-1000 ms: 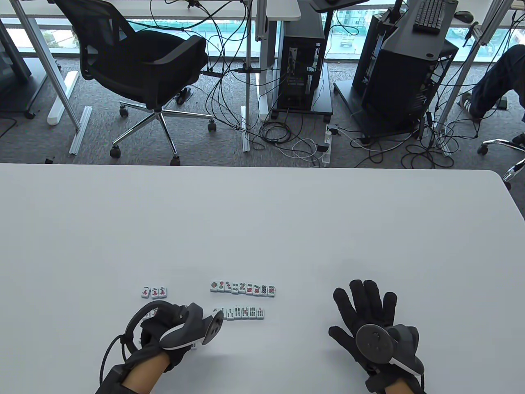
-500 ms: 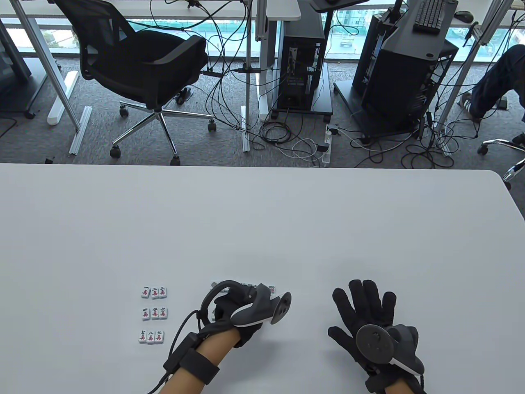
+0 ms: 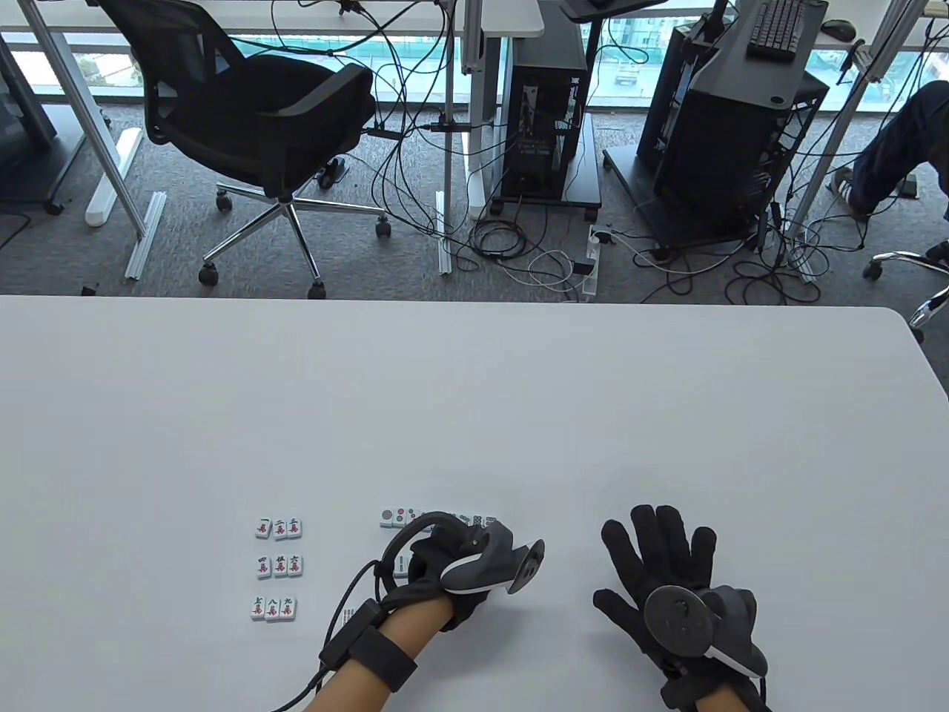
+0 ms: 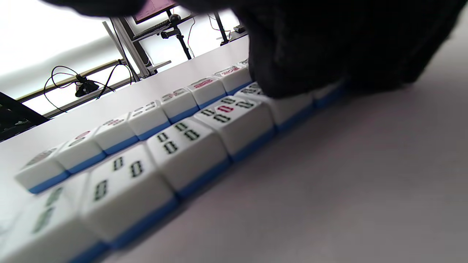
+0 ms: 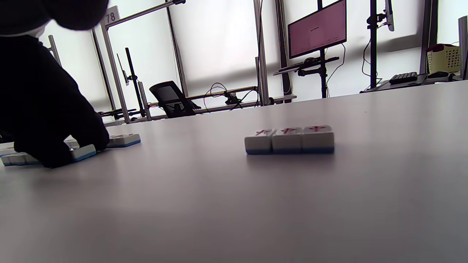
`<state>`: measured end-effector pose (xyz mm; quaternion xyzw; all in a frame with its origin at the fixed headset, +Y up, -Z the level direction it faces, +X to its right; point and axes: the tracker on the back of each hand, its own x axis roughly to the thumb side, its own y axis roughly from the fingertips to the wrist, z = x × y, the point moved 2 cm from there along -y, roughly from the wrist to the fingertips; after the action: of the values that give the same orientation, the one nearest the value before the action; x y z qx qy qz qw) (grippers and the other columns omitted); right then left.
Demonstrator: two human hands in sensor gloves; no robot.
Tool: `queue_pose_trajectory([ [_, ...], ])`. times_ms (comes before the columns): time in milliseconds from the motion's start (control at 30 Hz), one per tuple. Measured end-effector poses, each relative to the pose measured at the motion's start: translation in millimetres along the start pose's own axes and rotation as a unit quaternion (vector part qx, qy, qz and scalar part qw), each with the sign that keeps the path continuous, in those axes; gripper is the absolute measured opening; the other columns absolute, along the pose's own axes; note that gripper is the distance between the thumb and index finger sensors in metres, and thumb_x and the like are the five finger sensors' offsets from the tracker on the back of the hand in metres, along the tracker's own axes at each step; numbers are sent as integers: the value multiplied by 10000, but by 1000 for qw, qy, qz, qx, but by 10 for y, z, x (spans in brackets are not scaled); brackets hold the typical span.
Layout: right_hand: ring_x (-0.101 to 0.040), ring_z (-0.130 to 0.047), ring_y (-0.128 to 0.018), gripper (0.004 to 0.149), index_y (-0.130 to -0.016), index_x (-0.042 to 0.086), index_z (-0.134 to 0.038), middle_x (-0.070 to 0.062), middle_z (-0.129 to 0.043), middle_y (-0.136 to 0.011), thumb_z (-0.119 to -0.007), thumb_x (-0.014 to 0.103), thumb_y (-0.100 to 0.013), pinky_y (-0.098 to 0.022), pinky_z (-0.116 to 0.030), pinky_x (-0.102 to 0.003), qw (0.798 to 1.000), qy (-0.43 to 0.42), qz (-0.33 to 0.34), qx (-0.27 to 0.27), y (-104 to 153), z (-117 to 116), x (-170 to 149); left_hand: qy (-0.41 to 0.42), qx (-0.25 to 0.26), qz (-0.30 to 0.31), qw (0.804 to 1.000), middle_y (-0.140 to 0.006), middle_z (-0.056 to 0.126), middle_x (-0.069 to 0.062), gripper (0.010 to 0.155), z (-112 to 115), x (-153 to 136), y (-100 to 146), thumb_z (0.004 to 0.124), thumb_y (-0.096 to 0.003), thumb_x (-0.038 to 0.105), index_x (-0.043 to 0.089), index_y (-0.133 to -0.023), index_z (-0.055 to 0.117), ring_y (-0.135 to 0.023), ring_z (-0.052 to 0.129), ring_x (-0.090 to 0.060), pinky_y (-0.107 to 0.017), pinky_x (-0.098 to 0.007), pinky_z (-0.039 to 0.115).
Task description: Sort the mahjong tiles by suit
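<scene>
— Where are the mahjong tiles lying?

— On the white worktop [image 3: 474,400]. Nine character tiles [image 3: 278,567] are sitting at the left in three short rows of three, well apart from the rest. The row of circle tiles [image 3: 397,517] is lying farther from the person, and the row of bamboo tiles [image 4: 190,146] is running just in front of it, nearly touching.

— What is the left hand [image 3: 452,567] doing?

— It is covering the right part of both rows. In the left wrist view its gloved fingers [image 4: 303,62] are pressing down on the bamboo tiles at the far end; whether they are curling around a tile, I cannot tell.

— And the right hand [image 3: 671,571]?

— It is resting flat on the worktop, fingers spread apart, holding nothing, well clear of the tiles.
</scene>
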<state>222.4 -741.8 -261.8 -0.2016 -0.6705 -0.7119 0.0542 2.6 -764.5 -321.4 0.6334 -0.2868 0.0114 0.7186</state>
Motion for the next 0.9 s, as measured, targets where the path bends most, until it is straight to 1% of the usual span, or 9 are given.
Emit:
queue_pose_trajectory([
  [67, -387, 21, -1043, 774, -1103, 356, -147, -87, -47, -1178, -571, 621, -512, -709, -69, -699, 1000, 2, 0, 0, 1, 1, 1, -9, 1, 1, 1000, -361, 999, 179, 634, -9, -21, 45, 877, -265, 571, 227, -798, 858, -58, 908, -25, -189, -325, 862],
  [133, -388, 20, -1042, 774, -1103, 355, -148, -89, -47, -1178, -571, 620, -512, -709, -68, -699, 1000, 1, 0, -1, 1, 3, 0, -22, 20, -1, 1000, -378, 1004, 175, 642, -38, -70, 120, 875, -261, 576, 237, -806, 854, -69, 919, -28, -200, -328, 865],
  [233, -386, 20, -1043, 773, -1102, 357, -147, -88, -46, -1178, -571, 621, -512, -709, -68, -699, 1000, 1, -1, -1, 0, 3, -5, -35, 51, -4, 998, -370, 1006, 178, 624, -77, -209, 307, 875, -264, 568, 241, -795, 862, -69, 921, -27, -199, -326, 867],
  [333, -387, 19, -1042, 774, -1102, 355, -147, -88, -47, -1177, -571, 621, -512, -708, -70, -699, 1000, 2, -2, 0, 0, 2, -6, -28, 49, -3, 998, -368, 1008, 177, 616, -52, -368, 513, 876, -265, 562, 241, -790, 865, -68, 922, -29, -200, -328, 867],
  [467, -388, 21, -1041, 775, -1102, 354, -146, -88, -46, -1176, -571, 621, -511, -708, -69, -699, 1000, 3, -2, 0, 1, 4, -5, -22, 7, -14, 1000, -370, 1010, 174, 617, 94, -646, 816, 877, -265, 561, 239, -792, 867, -70, 923, -32, -202, -331, 867],
  [567, -388, 21, -1042, 774, -1102, 355, -147, -89, -47, -1177, -571, 621, -512, -708, -70, -699, 1000, 4, -3, 0, -1, 3, -7, -21, -34, -49, 998, -377, 1010, 169, 623, 263, -837, 1018, 875, -271, 565, 233, -798, 863, -75, 925, -36, -206, -335, 866],
  [667, -389, 19, -1041, 775, -1102, 353, -147, -90, -47, -1176, -571, 621, -511, -708, -72, -699, 1000, 6, -5, 1, 0, 2, -10, -8, -54, -69, 996, -378, 1011, 168, 625, 418, -940, 1184, 879, -270, 560, 230, -800, 863, -75, 926, -37, -206, -336, 866],
  [800, -391, 18, -1039, 774, -1101, 353, -147, -91, -49, -1175, -570, 621, -511, -706, -73, -699, 1000, 10, -7, 4, 2, -1, -10, 13, -57, -85, 995, -387, 1010, 165, 638, 523, -980, 1271, 882, -271, 557, 229, -816, 850, -81, 929, -39, -211, -339, 866],
  [900, -392, 16, -1038, 775, -1100, 351, -145, -93, -48, -1173, -570, 620, -510, -704, -75, -700, 1000, 15, -7, 5, 3, 1, -3, 12, -60, -84, 995, -387, 1010, 166, 633, 592, -966, 1263, 874, -276, 560, 229, -814, 851, -81, 929, -38, -211, -337, 866],
])
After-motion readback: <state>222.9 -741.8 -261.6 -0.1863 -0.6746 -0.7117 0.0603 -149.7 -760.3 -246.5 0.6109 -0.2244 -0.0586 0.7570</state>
